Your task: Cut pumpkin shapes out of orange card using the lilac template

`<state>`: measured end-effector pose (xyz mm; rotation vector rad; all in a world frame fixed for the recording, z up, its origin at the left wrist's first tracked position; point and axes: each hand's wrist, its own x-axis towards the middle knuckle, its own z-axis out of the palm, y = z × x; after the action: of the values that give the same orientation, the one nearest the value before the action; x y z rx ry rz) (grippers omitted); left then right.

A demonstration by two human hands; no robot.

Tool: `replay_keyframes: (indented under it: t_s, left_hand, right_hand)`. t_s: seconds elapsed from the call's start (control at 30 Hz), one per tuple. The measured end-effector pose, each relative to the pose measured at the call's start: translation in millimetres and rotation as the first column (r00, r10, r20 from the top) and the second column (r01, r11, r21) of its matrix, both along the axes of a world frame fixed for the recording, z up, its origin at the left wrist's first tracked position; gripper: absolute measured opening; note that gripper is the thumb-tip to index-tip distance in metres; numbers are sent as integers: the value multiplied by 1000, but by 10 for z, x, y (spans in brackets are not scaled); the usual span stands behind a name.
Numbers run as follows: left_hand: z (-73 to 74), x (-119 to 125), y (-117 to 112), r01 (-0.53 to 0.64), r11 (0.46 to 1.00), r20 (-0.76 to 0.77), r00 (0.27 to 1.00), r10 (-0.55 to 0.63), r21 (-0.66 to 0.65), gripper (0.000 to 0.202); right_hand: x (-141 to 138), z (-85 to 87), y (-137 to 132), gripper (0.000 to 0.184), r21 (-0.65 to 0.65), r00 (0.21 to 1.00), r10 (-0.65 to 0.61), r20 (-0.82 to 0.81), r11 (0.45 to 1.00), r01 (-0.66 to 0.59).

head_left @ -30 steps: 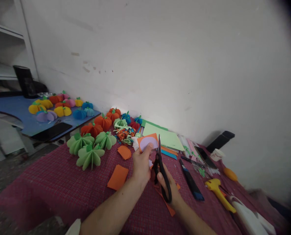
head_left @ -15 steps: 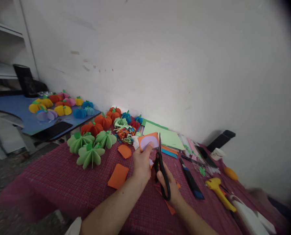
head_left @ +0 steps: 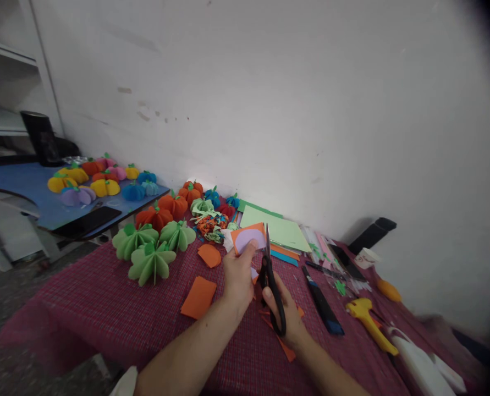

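My left hand (head_left: pixel 240 272) pinches orange paper (head_left: pixel 253 228) with a rounded lilac paper piece (head_left: pixel 247 238) lying on its face. In my right hand (head_left: pixel 288 308) is a pair of black-handled scissors (head_left: pixel 269 283), blades pointing up at the right edge of the orange paper. The blades look closed or nearly so. On the cloth left of my hands lie a stack of orange paper rectangles (head_left: pixel 199 297) and some rounded orange cut pieces (head_left: pixel 209 256). Orange offcuts (head_left: pixel 285 347) lie beneath my right hand.
Green paper pumpkins (head_left: pixel 152 263) and orange ones (head_left: pixel 156 218) stand left on the cloth. A heap of paper scraps (head_left: pixel 212 226) and paper sheets (head_left: pixel 275 228) lie behind my hands. A utility knife (head_left: pixel 323 302) and yellow glue gun (head_left: pixel 370 324) lie right. More pumpkins sit on a blue table (head_left: pixel 16 179).
The scissor blades seem to have drawn closer together at the paper's edge. Both hands stay in nearly the same place, and the view has shifted very slightly.
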<state>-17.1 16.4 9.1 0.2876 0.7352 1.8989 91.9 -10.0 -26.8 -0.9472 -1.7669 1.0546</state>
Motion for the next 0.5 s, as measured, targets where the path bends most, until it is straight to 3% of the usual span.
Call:
replay_keyframes:
  t_s: [0.5]
  left_hand:
    - [11,3,-15,-2,1000,3,1000,2,21,36]
  right_hand:
    - [-2,-8,-17,39,0,998,-46,-44,999,46]
